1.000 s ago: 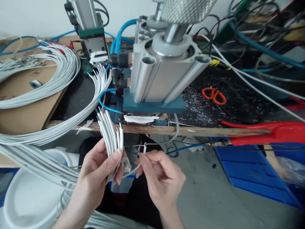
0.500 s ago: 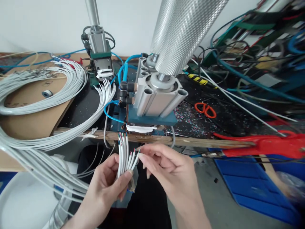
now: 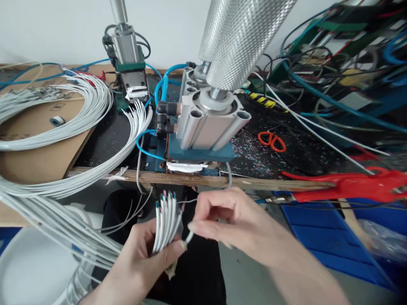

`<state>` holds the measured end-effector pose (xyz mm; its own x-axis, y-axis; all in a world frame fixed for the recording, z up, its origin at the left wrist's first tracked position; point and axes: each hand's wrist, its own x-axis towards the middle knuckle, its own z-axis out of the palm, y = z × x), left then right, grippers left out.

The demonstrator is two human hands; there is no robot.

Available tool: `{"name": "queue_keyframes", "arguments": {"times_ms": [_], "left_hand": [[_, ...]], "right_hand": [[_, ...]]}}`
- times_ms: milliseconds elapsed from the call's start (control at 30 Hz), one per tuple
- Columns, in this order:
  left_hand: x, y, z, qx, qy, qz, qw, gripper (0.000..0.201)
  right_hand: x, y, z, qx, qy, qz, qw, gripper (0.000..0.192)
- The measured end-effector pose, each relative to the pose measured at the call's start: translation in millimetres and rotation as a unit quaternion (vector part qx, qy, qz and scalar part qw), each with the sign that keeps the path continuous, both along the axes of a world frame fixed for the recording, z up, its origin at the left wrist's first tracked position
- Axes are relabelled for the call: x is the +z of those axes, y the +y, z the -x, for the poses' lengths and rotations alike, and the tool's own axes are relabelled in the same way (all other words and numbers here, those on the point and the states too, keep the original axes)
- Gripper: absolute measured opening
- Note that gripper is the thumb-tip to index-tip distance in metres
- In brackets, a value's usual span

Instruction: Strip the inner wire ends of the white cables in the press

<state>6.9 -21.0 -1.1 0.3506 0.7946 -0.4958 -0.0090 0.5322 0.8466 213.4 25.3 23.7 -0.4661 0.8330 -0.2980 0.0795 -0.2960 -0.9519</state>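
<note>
Just below the bench edge, my left hand (image 3: 151, 250) is closed around a bunch of white cables (image 3: 165, 222). Their cut ends point up, with small coloured wire tips showing at the top. To the right of the bunch, my right hand (image 3: 219, 216) pinches the end of one cable (image 3: 190, 237) between thumb and fingers. That cable leans away from the others, and its tip is hidden by the fingers. A long loop of white cables (image 3: 95, 176) sweeps over the bench on the left.
A pneumatic cylinder press (image 3: 206, 123) stands at the bench edge, with a smaller press (image 3: 129, 63) behind it. Orange-handled scissors (image 3: 271, 142) lie on the black top. A red-handled tool (image 3: 356, 186) juts out at the right, above a blue bin (image 3: 330, 237). Cardboard (image 3: 41, 163) lies at left.
My right hand has moved right and slightly down, bending one cable away from the bunch. My left hand, with the bunch, has dropped a little. The view has shifted slightly.
</note>
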Motion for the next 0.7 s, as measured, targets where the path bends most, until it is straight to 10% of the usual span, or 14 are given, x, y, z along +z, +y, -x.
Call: {"name": "queue_keyframes", "arguments": {"times_ms": [233,700], "left_hand": [[-0.8,2,-7,0.115,0.004,-0.001,0.993,0.046],[1.0,5,-5,0.106,0.000,-0.006,0.994,0.045]], "right_hand": [[-45.5,-25,69,-0.340,0.300,0.052,0.890,0.033],[-23.1,-17,30,-0.247,0.024,-0.122,0.961,0.017]]}}
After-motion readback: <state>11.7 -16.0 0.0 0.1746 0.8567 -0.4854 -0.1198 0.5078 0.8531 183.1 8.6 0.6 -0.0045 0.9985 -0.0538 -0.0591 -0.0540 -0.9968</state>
